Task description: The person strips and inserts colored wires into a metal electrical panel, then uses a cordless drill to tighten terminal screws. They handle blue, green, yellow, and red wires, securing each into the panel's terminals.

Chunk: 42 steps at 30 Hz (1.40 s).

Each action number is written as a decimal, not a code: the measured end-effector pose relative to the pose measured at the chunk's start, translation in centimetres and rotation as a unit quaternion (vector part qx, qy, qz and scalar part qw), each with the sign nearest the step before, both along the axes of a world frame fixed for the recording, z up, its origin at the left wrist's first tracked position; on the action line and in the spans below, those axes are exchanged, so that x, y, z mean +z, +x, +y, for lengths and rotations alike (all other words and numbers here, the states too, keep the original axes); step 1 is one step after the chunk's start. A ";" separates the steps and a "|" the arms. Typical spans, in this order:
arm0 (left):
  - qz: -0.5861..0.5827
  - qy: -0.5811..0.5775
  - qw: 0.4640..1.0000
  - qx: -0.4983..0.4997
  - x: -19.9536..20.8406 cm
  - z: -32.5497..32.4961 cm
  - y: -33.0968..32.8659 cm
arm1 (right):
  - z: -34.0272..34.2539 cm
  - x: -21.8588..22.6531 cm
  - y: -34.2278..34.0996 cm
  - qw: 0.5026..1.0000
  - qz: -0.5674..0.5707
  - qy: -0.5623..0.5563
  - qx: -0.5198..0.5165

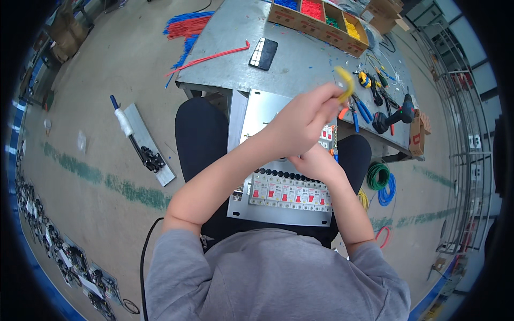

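A metal mounting plate rests across my thighs, its upper end against the workbench. Near its lower edge runs a row of white circuit breakers with red switches. My left hand is raised over the upper right of the plate, fingers closed on a curved yellow piece. Motion blurs that piece, so I cannot tell whether it is wire or a tool handle. Below it, my right hand is over the plate just above the breakers. Its fingers are mostly hidden behind my left hand.
On the grey workbench lie a phone, bent red wire, pliers and a cordless drill. A cardboard box at the back holds coloured parts. Green and blue wire coils lie on the floor at right.
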State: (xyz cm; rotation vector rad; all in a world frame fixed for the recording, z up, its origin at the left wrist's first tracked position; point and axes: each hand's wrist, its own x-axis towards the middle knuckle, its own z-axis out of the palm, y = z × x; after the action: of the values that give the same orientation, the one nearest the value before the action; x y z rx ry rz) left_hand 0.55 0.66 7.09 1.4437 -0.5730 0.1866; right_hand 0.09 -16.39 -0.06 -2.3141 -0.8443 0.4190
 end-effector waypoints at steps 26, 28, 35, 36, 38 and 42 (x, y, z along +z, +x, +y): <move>0.019 0.128 0.990 0.058 -7.1 2.2 -2.6 | 0.0 -4.5 0.8 0.986 0.148 0.070 -0.029; -0.021 0.258 0.961 0.097 -8.3 3.1 -2.9 | -0.1 -4.0 1.2 0.969 0.201 0.110 -0.090; 0.061 0.309 0.948 0.041 -10.9 3.7 -4.9 | -0.7 -3.8 2.0 0.899 0.272 0.325 -0.115; 0.065 0.332 0.940 0.037 -11.5 3.7 -5.0 | -0.8 -4.0 1.9 0.892 0.284 0.335 -0.106; 0.054 0.387 0.920 0.041 -12.6 3.6 -5.4 | -0.1 -3.7 1.5 0.889 0.315 0.311 -0.116; 0.079 0.438 0.895 0.039 -13.6 3.8 -6.0 | 0.7 -3.7 0.7 0.933 0.293 0.176 -0.116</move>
State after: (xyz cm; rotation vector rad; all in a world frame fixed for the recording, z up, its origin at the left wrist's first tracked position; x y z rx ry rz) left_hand -5.42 4.46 -6.55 2.3357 -0.4788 -0.1591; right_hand 0.83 -15.71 -3.76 -1.7772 -0.3122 0.7378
